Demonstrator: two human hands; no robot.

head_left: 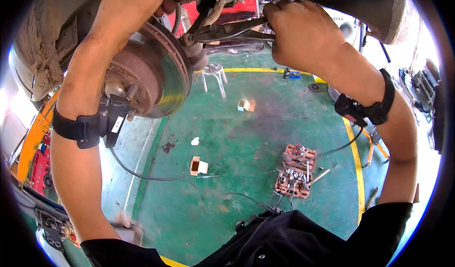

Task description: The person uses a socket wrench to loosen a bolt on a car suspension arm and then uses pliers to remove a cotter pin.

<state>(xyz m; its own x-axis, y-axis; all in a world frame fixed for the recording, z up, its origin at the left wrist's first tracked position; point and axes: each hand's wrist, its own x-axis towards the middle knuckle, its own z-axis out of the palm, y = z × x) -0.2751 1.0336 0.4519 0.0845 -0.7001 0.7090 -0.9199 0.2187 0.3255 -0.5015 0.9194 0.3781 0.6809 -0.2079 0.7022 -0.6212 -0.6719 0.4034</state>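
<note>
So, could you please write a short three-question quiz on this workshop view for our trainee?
1. Which of the person's hands grips the pliers?
2. True or false: in this view, the brake disc is to the left of the pliers.
3. How does the tool case lie on the floor?
A) Shut, with nothing showing
B) Open, with tools showing
C) Upside down under the stool

Key:
1. The right hand.
2. True.
3. B.
</note>
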